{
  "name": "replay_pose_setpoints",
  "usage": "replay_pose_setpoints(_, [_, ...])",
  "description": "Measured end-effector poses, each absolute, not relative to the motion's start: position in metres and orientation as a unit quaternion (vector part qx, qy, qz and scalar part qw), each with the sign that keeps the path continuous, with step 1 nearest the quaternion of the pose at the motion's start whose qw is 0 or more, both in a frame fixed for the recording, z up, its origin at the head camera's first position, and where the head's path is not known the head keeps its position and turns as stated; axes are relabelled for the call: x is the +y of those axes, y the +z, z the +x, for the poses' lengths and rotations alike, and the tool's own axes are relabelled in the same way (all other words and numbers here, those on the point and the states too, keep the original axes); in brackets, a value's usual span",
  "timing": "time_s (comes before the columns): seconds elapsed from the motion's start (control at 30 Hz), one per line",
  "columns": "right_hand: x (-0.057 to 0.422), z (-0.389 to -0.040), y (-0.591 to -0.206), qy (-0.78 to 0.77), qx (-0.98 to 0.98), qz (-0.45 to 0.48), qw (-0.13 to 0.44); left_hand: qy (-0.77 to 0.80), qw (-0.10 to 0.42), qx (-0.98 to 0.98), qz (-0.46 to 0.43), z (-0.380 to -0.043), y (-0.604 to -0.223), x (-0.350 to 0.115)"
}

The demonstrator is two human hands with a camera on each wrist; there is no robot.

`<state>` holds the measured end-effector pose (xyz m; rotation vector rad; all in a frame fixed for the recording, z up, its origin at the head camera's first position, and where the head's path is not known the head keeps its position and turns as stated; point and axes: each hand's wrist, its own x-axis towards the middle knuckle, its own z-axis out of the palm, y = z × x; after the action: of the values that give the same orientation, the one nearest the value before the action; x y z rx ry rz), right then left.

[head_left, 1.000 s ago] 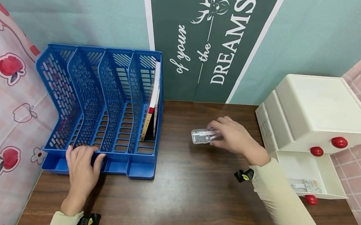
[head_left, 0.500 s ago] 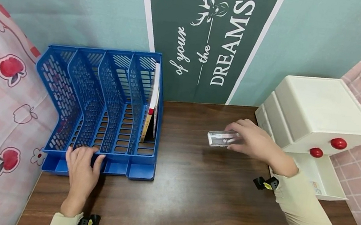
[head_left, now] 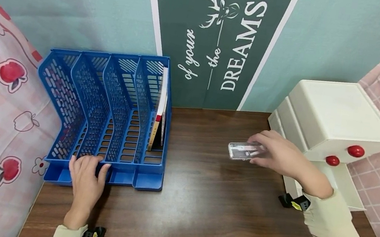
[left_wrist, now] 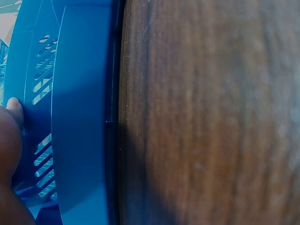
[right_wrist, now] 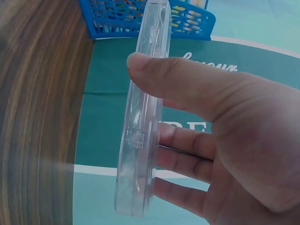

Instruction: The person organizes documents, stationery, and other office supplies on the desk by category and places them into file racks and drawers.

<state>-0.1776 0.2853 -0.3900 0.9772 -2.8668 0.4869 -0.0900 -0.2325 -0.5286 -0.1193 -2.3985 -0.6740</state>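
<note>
My right hand (head_left: pixel 281 153) pinches a clear plastic case (head_left: pixel 241 151) with slim shapes inside, held over the brown table right of centre. In the right wrist view the thumb presses one narrow side of the case (right_wrist: pixel 136 183), and the fingers lie against the other. At the left, my left hand (head_left: pixel 88 181) grips the front edge of a blue file rack (head_left: pixel 148 169), fingers hooked over the rim. Only part of that hand (left_wrist: pixel 9 136) shows at the edge of the left wrist view, against the blue plastic. Two thin books (head_left: pixel 157 126) stand in the rack's right-hand slot.
A white drawer unit (head_left: pixel 358 112) with red knobs stands at the right, its lowest drawer (head_left: pixel 343 182) pulled out and partly hidden by my right forearm. Fabric backdrops rise behind and on both sides. Dark wooden table (head_left: pixel 194 220) lies between rack and drawers.
My right hand has carried the clear case rightward, closer to the white drawers, and the forearm now covers more of the open drawer. The left hand keeps its place on the rack.
</note>
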Motion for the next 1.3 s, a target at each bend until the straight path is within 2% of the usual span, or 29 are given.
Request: replay_pose_setpoints(1.3, [0.371, -0.142, -0.395, 0.113, -0.945, 0.302, 0.055, -0.257, 0.334, -0.905, -0.055, -0.091, -0.531, -0.232])
